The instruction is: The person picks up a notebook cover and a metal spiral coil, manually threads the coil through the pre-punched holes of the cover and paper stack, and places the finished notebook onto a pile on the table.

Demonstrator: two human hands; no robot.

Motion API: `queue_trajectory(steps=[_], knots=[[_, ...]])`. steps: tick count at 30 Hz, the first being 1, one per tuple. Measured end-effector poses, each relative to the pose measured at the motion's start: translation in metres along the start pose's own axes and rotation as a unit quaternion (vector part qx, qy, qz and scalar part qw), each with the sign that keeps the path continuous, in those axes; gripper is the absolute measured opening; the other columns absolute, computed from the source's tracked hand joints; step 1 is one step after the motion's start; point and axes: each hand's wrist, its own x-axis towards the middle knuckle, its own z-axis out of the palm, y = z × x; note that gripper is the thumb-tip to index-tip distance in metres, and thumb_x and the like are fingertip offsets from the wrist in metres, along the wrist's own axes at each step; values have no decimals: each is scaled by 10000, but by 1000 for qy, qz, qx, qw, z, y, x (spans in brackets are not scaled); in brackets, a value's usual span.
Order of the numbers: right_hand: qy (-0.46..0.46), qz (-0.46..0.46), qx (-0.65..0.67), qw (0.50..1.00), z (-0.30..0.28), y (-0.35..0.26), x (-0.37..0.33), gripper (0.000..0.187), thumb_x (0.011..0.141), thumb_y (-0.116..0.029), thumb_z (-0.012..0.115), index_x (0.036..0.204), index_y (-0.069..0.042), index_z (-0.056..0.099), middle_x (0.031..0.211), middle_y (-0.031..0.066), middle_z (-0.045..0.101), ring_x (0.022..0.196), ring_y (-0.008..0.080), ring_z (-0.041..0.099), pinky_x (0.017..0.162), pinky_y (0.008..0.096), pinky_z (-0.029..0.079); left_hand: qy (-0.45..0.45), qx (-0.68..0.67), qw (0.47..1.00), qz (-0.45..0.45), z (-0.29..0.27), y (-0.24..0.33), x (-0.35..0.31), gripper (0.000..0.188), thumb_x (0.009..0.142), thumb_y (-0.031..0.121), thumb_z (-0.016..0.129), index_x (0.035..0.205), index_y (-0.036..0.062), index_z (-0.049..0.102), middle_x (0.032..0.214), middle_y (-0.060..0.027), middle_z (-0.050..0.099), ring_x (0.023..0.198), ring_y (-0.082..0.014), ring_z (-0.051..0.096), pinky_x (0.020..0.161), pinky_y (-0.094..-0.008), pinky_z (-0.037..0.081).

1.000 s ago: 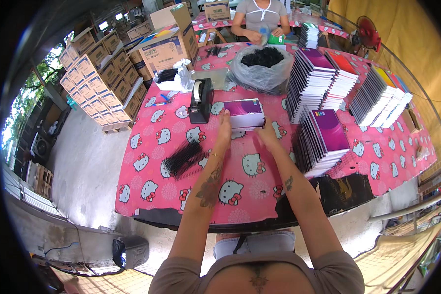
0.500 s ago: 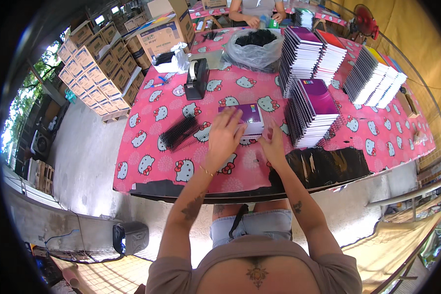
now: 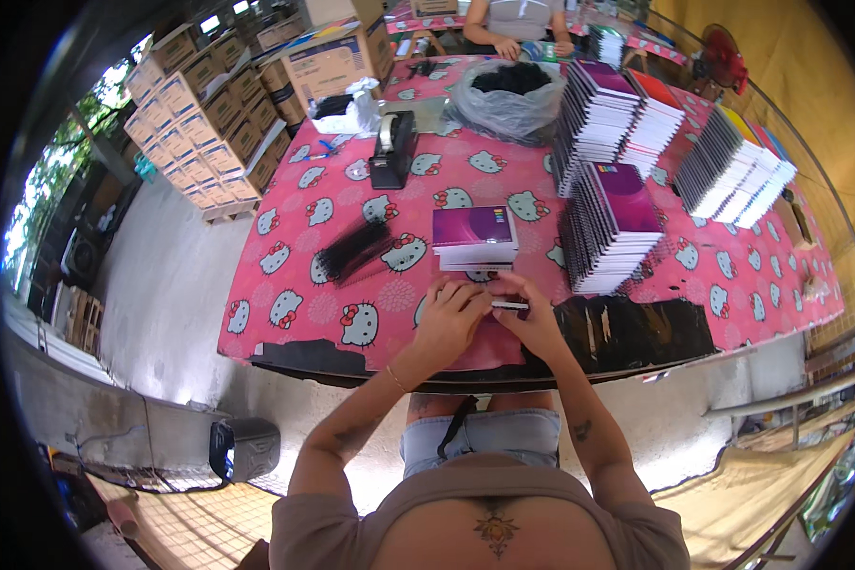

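Observation:
Close to the table's front edge, my left hand (image 3: 453, 312) and my right hand (image 3: 530, 315) are closed on a thin notebook (image 3: 511, 305). Only its pale edge with a row of dark marks shows; my fingers cover most of it. Just beyond them lies a short stack of purple-covered notebooks (image 3: 473, 228), white page edges toward me. Left of that stack is a loose pile of black spiral binding coils (image 3: 353, 251). To the right stands a tall stack of spiral-bound purple notebooks (image 3: 627, 204).
Behind are a black tape dispenser (image 3: 393, 152) and a plastic bag of black coils (image 3: 508, 100). More notebook stacks (image 3: 734, 161) stand at the right. Cartons (image 3: 195, 133) are piled at left. A co-worker (image 3: 521, 28) sits across the table. A dark torn patch (image 3: 636, 328) covers the front edge.
Both hands have drawn back from the purple stack toward me and now hold a thin notebook edge-on. The stack stays on the table, uncovered.

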Motion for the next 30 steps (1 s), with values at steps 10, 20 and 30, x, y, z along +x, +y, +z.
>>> queue_trajectory(steps=[10, 20, 30], knots=[[41, 84, -36, 995, 4, 4, -18, 205, 852, -8, 725, 1056, -24, 704, 919, 2, 661, 849, 78, 583, 790, 235, 465, 104, -143, 942, -286, 2, -55, -34, 360, 970, 158, 573, 1275, -32, 597, 1269, -225, 598, 1173, -399, 543, 1003, -463, 426], [1, 107, -11, 994, 5, 5, -17, 303, 864, -18, 718, 1165, -14, 690, 1008, 18, 691, 907, 90, 588, 836, 235, 459, 38, 114, 979, -165, -20, -116, -50, 159, 882, 134, 670, 1024, 62, 675, 927, -100, 631, 795, -292, 610, 705, -407, 495], [2, 100, 13, 995, 4, 12, -18, 274, 876, -3, 693, 1149, -8, 693, 1007, 32, 693, 912, 98, 596, 835, 241, 454, 77, -134, 971, -184, -36, -29, -44, 170, 860, 114, 739, 1019, 53, 732, 793, -93, 646, 631, -235, 599, 569, -345, 465]])
